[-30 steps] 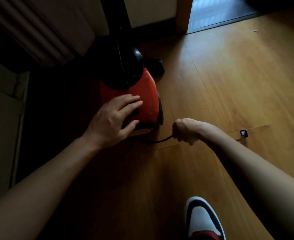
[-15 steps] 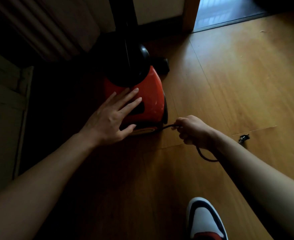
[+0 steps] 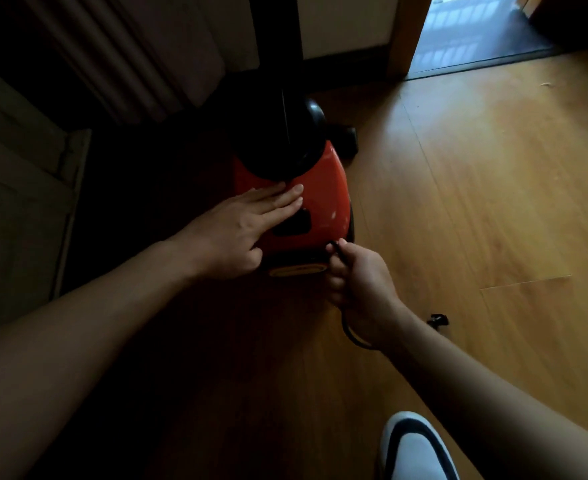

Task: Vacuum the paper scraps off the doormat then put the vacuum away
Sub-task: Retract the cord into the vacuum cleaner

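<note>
Parked on wooden floor [image 3: 493, 202]: red-and-black plastic canister vacuum [image 3: 320, 202]. Left hand [image 3: 230, 233] flat on shell, fingers pressed together. Right hand [image 3: 358, 278] pinching thin black power cord [image 3: 349, 332] at rear. Risk of jamming if fed crooked, or of small black plug [image 3: 438, 320] whipping across boards.

A single wide-angle view from the person's head looks forward and steeply down at the floor [image 3: 493, 202]. It sits near: both forearms enter from the lower edge, with the left hand [image 3: 237, 233] and right hand [image 3: 362, 282] mid-frame at the vacuum [image 3: 327, 206]. A shoe [image 3: 414, 452] shows at the bottom and a doorway [image 3: 465, 32] at top right.
</note>
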Demonstrator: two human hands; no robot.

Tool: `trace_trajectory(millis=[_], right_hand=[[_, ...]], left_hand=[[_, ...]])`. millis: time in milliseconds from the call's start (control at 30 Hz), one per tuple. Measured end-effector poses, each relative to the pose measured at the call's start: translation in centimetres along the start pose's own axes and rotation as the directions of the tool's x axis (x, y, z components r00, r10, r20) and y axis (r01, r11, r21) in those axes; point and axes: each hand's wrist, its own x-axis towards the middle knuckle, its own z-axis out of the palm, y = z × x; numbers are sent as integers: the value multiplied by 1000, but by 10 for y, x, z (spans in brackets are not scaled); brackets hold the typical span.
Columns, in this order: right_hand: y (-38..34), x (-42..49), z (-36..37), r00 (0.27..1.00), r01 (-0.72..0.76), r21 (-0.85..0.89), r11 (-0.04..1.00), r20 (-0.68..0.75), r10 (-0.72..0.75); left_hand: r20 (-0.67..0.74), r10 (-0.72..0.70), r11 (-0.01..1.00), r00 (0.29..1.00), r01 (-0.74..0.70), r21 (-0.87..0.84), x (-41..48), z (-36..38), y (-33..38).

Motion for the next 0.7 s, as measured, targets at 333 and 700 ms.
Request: trace_trajectory(millis=[333, 700], right_hand=[[60, 5, 34, 941, 332, -309, 891, 178, -289], [111, 38, 78, 974, 200, -596, 778, 35, -224]], left_hand=[[21, -1, 1000, 1000, 0, 18, -3, 0, -3], [32, -28, 1000, 999, 28, -5, -1, 3, 0]])
